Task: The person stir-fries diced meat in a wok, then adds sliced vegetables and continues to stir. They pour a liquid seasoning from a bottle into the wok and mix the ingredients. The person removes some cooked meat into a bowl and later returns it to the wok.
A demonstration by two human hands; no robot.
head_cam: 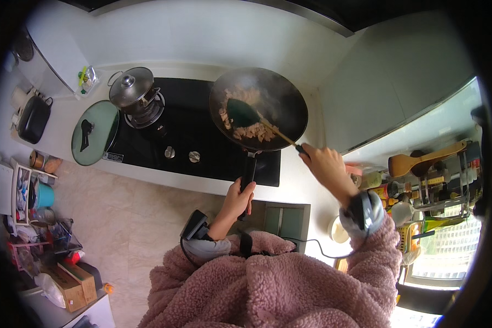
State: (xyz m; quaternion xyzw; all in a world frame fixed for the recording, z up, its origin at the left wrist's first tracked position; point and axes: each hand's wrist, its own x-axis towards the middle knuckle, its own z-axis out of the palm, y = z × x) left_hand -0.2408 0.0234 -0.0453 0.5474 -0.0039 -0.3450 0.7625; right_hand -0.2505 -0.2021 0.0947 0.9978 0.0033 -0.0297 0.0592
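Observation:
My left hand (237, 199) grips the black handle (249, 170) of a dark wok (289, 98) on the right side of the gas stove. Pieces of pale, cooked-looking meat (254, 130) lie in the wok, and a light haze hangs over them. With my right hand (326, 166) I hold a spatula (283, 135) by the end of its long handle. Its dark green blade (241, 113) rests among the meat pieces and hides some of them. The burner under the wok is out of sight.
A lidded steel pot (133, 92) stands on the left burner. Beside it a glass lid (98, 135) overlaps the stove's (180, 119) left edge. Bottles (389, 189) and a wooden spatula (410, 162) crowd the right counter. A cable (320, 248) runs between my wrists.

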